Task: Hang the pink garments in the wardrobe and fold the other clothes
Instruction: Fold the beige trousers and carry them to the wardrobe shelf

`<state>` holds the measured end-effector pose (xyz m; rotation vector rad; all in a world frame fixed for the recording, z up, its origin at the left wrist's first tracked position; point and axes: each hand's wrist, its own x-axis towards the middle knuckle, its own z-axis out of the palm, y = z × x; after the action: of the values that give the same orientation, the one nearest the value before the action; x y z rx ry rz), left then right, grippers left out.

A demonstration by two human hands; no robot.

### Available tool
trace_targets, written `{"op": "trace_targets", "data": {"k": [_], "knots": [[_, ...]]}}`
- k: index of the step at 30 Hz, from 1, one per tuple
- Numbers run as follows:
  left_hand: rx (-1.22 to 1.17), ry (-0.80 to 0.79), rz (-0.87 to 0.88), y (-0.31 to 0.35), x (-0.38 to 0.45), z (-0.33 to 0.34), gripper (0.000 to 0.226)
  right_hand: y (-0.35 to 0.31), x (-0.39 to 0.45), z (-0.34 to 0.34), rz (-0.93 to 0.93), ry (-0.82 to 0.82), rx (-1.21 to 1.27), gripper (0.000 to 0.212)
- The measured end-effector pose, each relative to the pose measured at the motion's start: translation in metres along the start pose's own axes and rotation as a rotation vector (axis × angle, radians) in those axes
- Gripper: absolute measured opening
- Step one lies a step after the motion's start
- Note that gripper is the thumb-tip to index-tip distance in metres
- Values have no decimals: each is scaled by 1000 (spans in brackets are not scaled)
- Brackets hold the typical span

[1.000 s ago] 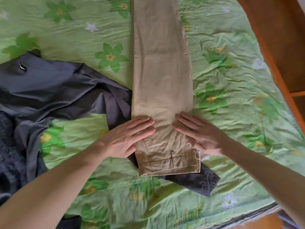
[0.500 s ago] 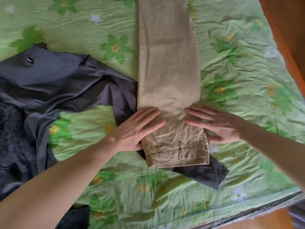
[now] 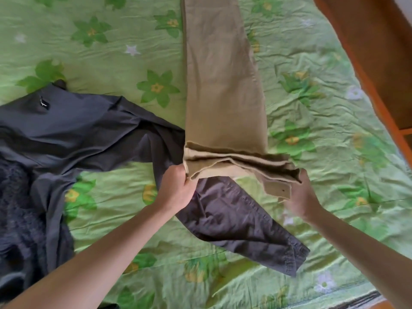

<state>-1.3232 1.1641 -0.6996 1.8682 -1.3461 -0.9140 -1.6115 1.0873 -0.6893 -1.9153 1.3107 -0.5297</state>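
Observation:
Tan trousers [image 3: 220,85], folded lengthwise, lie stretched away from me up the middle of the bed. Their waistband end is lifted off the sheet. My left hand [image 3: 178,188] pinches the left corner of that waistband, and my right hand [image 3: 301,192] grips the right corner, where a buttonhole tab hangs down. A dark grey garment [image 3: 89,132] sprawls to the left, and one of its sleeves or legs [image 3: 243,224] runs under the raised waistband toward the bed's near edge. No pink garment is in view.
The bed carries a green flowered sheet [image 3: 111,52]. A dark fuzzy garment [image 3: 15,208] is heaped at the left edge. Orange-brown wooden furniture [image 3: 367,52] stands along the right side of the bed. The bed's near edge [image 3: 356,302] shows at bottom right.
Both hands lay flat on the trousers' waist end before. Now they have closed on the waistband corners and lifted that end, uncovering the grey fabric beneath.

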Motion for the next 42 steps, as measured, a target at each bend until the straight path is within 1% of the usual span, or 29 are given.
{"op": "trace_targets", "data": {"k": [1,2,3,4,5,6,8,10,11,13,14,16,18,20,21,24,27,30,31,32,33,34,35,36,37,38,39,40,42], "knots": [[-82,1,-19,4,3,-1,58,-6,0,-2,31,42,82,66],[-133,-12,-56,8,7,-3,61,-9,0,-2,35,108,120,31],[-186,-19,-93,15,12,-4,61,-16,6,-5,56,160,137,14],[-221,-26,-144,18,19,-5,62,-14,15,-4,71,223,174,28],[-238,-21,-171,19,23,-6,63,-22,23,-4,104,245,225,42],[-243,-21,-189,17,26,-5,63,-23,32,-4,137,246,239,50],[-341,-2,-212,16,31,-5,58,-30,50,-6,158,206,281,62],[-427,98,-246,16,41,-3,42,-23,73,-6,199,196,278,70],[-424,166,-266,17,45,-2,39,-24,85,-5,206,205,257,72],[-389,257,-288,21,52,0,41,-25,103,-3,186,217,200,69],[-375,272,-283,23,56,2,42,-25,108,-3,150,229,162,62],[-345,302,-247,28,65,7,40,-22,115,-4,124,247,120,40],[-330,330,-197,35,73,9,37,-17,122,-4,141,240,149,30],[-324,357,-152,41,85,10,34,-11,134,-4,167,246,155,28],[-302,375,-158,41,92,10,33,-8,140,-3,182,243,151,27],[-195,411,-282,35,116,16,31,4,154,7,257,235,87,27],[-47,428,-400,27,125,26,31,11,158,26,371,209,3,33],[99,447,-467,31,120,33,19,6,156,39,387,247,-126,35],[190,484,-430,33,118,34,15,5,154,38,338,286,-196,40],[312,522,-337,35,115,35,25,6,153,36,250,329,-298,48],[432,513,-195,36,112,36,42,7,151,33,105,356,-410,56],[537,448,-29,36,109,36,56,10,150,29,-94,316,-498,61],[604,349,121,34,108,37,62,14,149,28,-311,215,-522,61],[644,237,229,33,107,38,61,18,149,29,-476,97,-503,57],[679,146,286,30,107,41,56,21,146,30,-540,-3,-483,54],[720,87,299,27,106,43,53,24,143,32,-515,-69,-484,57],[759,48,284,24,107,45,56,27,140,34,-439,-101,-500,65],[786,16,263,21,107,47,60,29,137,36,-367,-108,-515,72],[809,1,250,13,110,50,64,34,137,39,-328,-114,-547,80]]}}
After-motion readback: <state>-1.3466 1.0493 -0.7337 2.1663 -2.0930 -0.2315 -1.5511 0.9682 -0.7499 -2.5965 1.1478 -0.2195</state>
